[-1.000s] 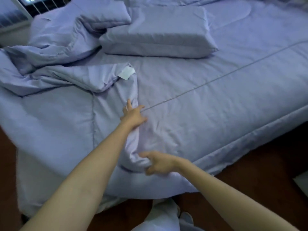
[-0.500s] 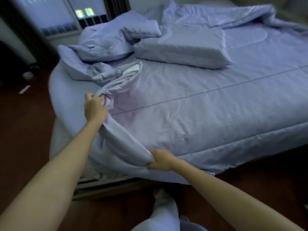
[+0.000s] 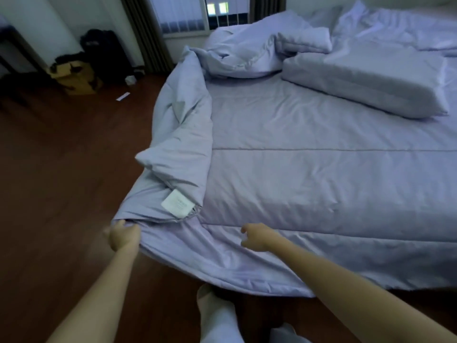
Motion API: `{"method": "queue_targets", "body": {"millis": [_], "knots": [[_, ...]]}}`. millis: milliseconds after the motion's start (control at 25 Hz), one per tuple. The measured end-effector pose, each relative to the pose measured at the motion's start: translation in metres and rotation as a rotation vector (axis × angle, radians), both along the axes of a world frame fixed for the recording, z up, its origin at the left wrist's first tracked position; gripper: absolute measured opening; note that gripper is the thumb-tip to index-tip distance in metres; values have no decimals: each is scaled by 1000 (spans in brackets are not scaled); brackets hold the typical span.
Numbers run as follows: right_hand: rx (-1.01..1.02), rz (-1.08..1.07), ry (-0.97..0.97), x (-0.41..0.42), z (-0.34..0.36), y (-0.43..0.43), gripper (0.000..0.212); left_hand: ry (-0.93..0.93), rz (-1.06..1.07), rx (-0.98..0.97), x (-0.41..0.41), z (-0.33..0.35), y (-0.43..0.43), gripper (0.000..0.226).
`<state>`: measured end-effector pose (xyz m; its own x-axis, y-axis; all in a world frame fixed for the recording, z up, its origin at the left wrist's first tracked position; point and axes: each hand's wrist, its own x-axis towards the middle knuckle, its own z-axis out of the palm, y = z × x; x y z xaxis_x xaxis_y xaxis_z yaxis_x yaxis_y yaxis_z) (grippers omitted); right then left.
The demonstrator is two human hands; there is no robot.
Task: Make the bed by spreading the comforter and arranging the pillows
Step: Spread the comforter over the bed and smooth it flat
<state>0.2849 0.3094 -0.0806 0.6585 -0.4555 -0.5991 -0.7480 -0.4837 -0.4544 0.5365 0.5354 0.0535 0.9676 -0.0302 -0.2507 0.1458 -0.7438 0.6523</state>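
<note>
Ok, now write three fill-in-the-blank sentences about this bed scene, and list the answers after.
1. The left hand grips a corner of the ____.
2. The white tag lies nearer the person's ____ hand.
3. In the picture, the pillow lies to the ____ of the tag.
Missing words: comforter; left; right.

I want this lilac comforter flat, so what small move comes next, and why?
Probably draw the left hand, gripping a corner of the lilac quilted comforter, outward to the left: the edge by the white fabric label lies folded over.
</note>
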Motion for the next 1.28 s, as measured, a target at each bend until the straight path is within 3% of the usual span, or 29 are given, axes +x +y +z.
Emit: {"method": "queue_targets", "body": {"millis": [160,240,360,440,520,560,600,720,880,1040,1160,1280], "knots": [[-18,-143,-71,43,-11,-48,68,262,27,52,32,-32,12,36],[-8,-206,-107,72,-11,-69,64,74,26,107,48,-23,-1,33],[59,-360,-212,106,-14,-81,64,-167,-89,-140,57,18,-63,30],[149,-392,-223,124,-24,-72,70,-92,-275,-286,66,28,-119,52],[232,-423,-240,144,-33,-51,74,56,-417,-253,88,22,-168,96],[262,-456,-270,153,-33,-39,73,99,-460,-183,100,16,-184,105],[298,-516,-301,160,-36,-27,71,121,-522,-124,113,7,-191,102],[338,-694,-383,176,-48,-6,59,46,-628,-91,152,1,-185,63],[187,-773,-293,192,-51,-22,52,-204,-550,48,223,22,-121,51],[34,-640,-272,219,-21,-38,55,-348,-453,189,277,48,-15,55],[4,-453,-216,247,-29,-35,55,-360,-194,256,288,62,55,52],[-18,-248,-138,269,-40,-12,40,-290,91,167,278,70,97,53]]}}
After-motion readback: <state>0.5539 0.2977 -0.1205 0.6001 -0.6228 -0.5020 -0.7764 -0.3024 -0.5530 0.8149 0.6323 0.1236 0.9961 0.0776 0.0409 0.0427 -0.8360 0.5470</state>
